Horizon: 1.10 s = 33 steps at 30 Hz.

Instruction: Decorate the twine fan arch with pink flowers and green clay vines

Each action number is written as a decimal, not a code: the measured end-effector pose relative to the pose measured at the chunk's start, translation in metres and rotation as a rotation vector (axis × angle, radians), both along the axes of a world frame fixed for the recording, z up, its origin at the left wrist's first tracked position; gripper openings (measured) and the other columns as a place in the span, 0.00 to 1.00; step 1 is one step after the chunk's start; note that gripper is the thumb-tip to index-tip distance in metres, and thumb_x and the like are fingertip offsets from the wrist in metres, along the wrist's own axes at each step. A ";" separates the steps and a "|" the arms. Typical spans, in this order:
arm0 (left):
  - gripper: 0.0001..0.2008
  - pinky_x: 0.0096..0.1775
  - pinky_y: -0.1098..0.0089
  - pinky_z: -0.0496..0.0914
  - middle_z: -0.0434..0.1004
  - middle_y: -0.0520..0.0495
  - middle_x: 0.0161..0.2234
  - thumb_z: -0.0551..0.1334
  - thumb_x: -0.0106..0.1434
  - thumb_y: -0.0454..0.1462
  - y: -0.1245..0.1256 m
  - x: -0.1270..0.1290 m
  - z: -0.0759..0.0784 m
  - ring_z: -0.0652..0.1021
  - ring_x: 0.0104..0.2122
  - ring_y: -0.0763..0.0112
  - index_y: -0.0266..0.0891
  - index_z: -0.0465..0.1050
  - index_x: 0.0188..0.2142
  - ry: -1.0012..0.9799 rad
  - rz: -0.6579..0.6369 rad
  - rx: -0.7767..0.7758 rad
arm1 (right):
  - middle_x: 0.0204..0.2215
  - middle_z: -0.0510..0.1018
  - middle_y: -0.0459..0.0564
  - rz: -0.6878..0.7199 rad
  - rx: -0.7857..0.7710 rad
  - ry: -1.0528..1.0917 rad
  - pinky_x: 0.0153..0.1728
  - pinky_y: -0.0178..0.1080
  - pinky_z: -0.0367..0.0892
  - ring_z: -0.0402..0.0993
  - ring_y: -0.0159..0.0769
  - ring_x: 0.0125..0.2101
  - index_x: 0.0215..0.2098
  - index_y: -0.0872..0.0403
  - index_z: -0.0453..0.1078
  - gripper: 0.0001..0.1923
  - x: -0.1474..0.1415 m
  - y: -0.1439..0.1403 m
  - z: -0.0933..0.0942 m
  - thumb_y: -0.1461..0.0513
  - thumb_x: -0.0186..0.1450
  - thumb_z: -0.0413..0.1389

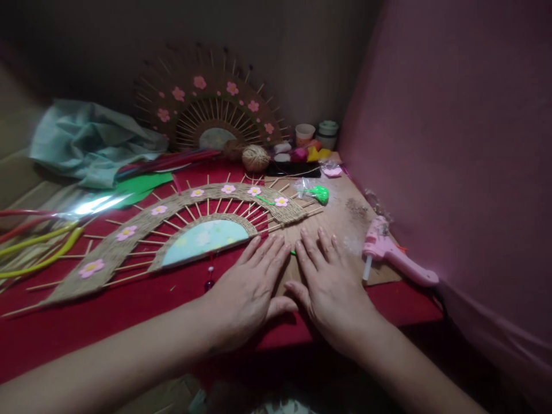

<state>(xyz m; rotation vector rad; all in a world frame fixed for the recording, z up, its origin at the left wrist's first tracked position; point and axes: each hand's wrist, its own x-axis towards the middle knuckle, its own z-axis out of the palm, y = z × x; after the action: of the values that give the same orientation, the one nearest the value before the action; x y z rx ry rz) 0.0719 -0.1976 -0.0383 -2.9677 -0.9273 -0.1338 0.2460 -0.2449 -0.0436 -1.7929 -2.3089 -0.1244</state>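
Jute-wrapped fan point(172, 221) lies flat on the red cloth point(107, 316), its long arc running from lower left up to the right, where its end stops just ahead of our fingertips. We rest our left hand point(250, 287) and right hand point(330, 284) side by side, palms down, fingers stretched out and holding nothing, on the cardboard sheet point(345, 218). Our left hand sits nearer the fan's pale blue centre point(207, 238); a pink glue gun point(394, 253) lies just right of our right hand
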 end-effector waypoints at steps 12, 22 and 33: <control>0.39 0.60 0.50 0.59 0.49 0.31 0.65 0.45 0.67 0.55 0.002 -0.012 0.012 0.54 0.64 0.51 0.32 0.38 0.67 -0.175 0.120 -0.167 | 0.64 0.53 0.63 -0.023 -0.016 0.001 0.62 0.60 0.46 0.44 0.62 0.64 0.63 0.66 0.56 0.37 0.001 0.003 0.001 0.46 0.67 0.45; 0.42 0.63 0.51 0.51 0.54 0.30 0.64 0.48 0.63 0.58 -0.008 -0.001 0.003 0.54 0.64 0.53 0.26 0.48 0.64 -0.083 -0.054 -0.070 | 0.64 0.50 0.64 0.035 -0.014 0.012 0.61 0.59 0.48 0.44 0.63 0.64 0.64 0.67 0.54 0.37 -0.009 -0.010 -0.004 0.47 0.67 0.45; 0.44 0.63 0.50 0.43 0.54 0.33 0.64 0.45 0.62 0.60 -0.007 0.004 0.002 0.56 0.64 0.52 0.27 0.51 0.64 -0.028 -0.043 -0.006 | 0.65 0.50 0.64 0.005 -0.060 0.021 0.61 0.61 0.45 0.41 0.62 0.64 0.64 0.65 0.54 0.38 -0.003 -0.003 0.001 0.46 0.67 0.45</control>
<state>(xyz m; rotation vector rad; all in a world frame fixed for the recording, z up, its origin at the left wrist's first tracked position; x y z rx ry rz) 0.0763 -0.2045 -0.0362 -3.0003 -0.8688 -0.1750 0.2430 -0.2475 -0.0429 -1.8072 -2.3260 -0.0359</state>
